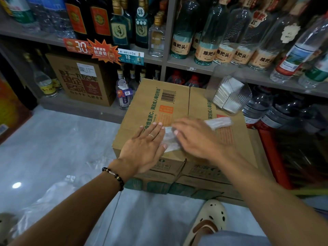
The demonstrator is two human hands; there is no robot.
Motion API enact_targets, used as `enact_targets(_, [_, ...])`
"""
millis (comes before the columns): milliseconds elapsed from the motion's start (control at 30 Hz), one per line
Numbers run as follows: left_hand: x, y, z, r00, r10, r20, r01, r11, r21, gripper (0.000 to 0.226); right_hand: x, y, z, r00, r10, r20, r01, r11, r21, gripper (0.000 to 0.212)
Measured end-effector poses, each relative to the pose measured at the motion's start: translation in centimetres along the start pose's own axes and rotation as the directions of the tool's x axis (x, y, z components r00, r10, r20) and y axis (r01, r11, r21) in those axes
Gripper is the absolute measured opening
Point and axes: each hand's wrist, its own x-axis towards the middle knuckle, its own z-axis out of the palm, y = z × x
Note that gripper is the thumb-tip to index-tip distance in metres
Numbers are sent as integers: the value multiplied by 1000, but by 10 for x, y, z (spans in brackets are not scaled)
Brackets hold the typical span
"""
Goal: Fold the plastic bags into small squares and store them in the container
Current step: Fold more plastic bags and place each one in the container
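- Plastic bag [171, 139], clear and folded into a long narrow strip, lies flat on top of the cardboard box [142, 103] in front of me; one end shows between my two hands, the other end sticks out past my right hand toward the right.
- My left hand [143, 148] lies palm down on the box top with straight, spread fingers, its thumb side touching the near end of the strip; nothing is pinched in this grip. It has a ring on one finger and a beaded bracelet [114, 177] on the wrist.
- My right hand [195, 139] lies flat over the middle of the strip, fingers stretched toward the left hand and pressing the plastic down; this grip too is spread, not curled round anything.
- A clear container [229, 94] stands on the far right part of the box top, tilted in view, with stacked white folded pieces inside.
- More loose clear plastic [53, 197] lies on the pale floor at lower left.
- Shelves of bottles [204, 41] run behind the box.
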Motion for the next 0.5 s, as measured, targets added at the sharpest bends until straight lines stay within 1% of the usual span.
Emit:
enact_targets(33, [0, 0, 0, 1000, 0, -5, 0, 1000, 6, 76, -3, -6, 7, 997, -17, 79, 18, 1000, -8, 45])
enact_targets(100, [-1, 0, 0, 1000, -3, -17, 3, 1000, 1, 75, -7, -4, 20, 981, 9, 195, -2, 999, -35, 56])
enact_targets(167, [-1, 1, 0, 1000, -1, -26, 1, 1000, 1, 76, -10, 12, 27, 970, 77, 229, -63, 996, -69, 60])
enact_targets(233, [-1, 1, 0, 1000, -2, -30, 2, 1000, -5, 77, -14, 36, 30, 966, 163, 203, -146, 985, -95, 62])
enact_targets(300, [-1, 1, 0, 999, -9, -40, 9, 1000, -15, 77, -19, 58, 28, 954, 248, 170, -237, 968, -82, 65])
enact_targets(400, [-1, 0, 0, 1000, -8, -25, 8, 1000, -27, 77, -28, 82, 21, 929, 334, 158, -326, 943, -75, 73])
enact_targets(433, [-1, 0, -1, 1000, -6, -19, 6, 1000, -30, 78, -31, 87, 18, 927, 351, 133, -346, 936, -60, 74])
enact_targets(500, [0, 0, -2, 1000, -3, -8, 3, 1000, -26, 80, -36, 89, 8, 931, 362, 36, -363, 932, 16, 69])
